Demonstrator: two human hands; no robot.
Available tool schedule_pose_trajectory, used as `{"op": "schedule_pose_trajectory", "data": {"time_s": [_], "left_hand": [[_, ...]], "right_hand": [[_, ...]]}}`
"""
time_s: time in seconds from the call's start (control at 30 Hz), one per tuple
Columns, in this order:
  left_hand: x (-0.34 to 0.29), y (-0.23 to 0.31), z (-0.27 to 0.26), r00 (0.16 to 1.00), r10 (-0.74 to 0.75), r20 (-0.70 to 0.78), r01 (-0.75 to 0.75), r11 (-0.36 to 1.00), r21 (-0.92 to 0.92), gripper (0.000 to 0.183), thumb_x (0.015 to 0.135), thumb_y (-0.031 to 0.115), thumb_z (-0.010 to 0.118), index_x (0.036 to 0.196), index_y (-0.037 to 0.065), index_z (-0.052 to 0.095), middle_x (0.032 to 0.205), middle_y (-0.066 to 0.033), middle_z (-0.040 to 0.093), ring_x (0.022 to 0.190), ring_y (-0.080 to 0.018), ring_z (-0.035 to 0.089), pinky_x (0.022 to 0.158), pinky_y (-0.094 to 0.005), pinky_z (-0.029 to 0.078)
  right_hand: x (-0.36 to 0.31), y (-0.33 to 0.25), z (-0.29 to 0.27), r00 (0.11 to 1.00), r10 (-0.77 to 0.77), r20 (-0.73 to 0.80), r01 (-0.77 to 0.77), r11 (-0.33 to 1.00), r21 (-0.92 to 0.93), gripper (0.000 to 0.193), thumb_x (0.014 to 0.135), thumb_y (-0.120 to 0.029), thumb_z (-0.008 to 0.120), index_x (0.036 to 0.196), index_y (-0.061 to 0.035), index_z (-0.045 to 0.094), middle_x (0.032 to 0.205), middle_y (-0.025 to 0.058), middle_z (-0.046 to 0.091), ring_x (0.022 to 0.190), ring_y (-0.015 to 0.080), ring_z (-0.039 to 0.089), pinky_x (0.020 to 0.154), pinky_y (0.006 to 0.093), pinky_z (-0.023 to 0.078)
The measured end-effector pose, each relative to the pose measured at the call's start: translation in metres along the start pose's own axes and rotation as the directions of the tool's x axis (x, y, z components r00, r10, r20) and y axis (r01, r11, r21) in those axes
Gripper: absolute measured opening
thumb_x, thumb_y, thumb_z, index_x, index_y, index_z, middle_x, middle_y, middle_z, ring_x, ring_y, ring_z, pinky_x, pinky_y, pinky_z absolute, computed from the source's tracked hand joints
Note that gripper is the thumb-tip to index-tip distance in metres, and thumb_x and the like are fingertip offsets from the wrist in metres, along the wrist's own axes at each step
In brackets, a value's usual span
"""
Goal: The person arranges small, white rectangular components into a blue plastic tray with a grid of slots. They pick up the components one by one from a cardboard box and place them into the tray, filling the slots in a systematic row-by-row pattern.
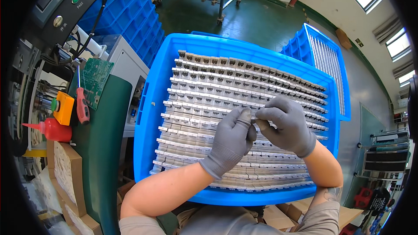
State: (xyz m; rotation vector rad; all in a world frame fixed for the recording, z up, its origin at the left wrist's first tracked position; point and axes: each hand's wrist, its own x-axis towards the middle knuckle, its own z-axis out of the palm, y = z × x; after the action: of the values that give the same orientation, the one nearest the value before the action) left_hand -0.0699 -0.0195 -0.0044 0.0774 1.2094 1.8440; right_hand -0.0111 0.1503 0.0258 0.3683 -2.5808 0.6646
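My left hand (234,138) and my right hand (285,124), both in grey knitted gloves, meet above a large blue plastic crate (146,117). Fingertips of both are pinched together around something small and dark, mostly hidden between them; its kind cannot be made out. Below them, the crate is filled with long rows of small whitish-silver parts (191,98). Those in the far rows carry dark pieces on top, while the near rows look plain and pale.
At left, a green-covered bench (102,161) holds a red-handled screwdriver (82,104), a green circuit board (96,76), a yellow button box (64,108) and a red squeeze bottle (54,129). Blue crates (126,13) stack behind. Another filled crate (306,45) stands at far right.
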Motion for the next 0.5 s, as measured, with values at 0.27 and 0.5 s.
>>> {"op": "schedule_pose_trajectory", "data": {"time_s": [0.27,0.5], "left_hand": [[0.001,-0.002,-0.001,1.0,0.009,0.001,-0.009,0.999,0.044,0.032,0.11,0.033,0.044,0.105,0.005,0.058,0.063,-0.0005,0.053,0.047,-0.0056,0.045,0.042,-0.0209,0.036],[0.002,-0.004,0.001,1.0,-0.014,0.002,0.014,0.999,0.03,0.037,0.11,0.036,0.043,0.112,0.003,0.06,0.063,-0.002,0.053,0.046,-0.0061,0.043,0.041,-0.0208,0.034]], "right_hand": [[0.003,0.0,0.001,0.998,0.04,0.054,-0.041,0.999,0.023,0.014,0.075,-0.006,0.077,0.087,-0.0104,0.07,0.082,0.0071,0.064,0.068,0.0262,0.065,0.059,0.0366,0.052],[0.008,0.028,0.001,0.984,0.176,0.03,-0.179,0.974,0.14,0.012,0.078,-0.004,0.075,0.089,-0.0077,0.07,0.082,0.0094,0.064,0.066,0.0243,0.064,0.059,0.0341,0.052]]}}
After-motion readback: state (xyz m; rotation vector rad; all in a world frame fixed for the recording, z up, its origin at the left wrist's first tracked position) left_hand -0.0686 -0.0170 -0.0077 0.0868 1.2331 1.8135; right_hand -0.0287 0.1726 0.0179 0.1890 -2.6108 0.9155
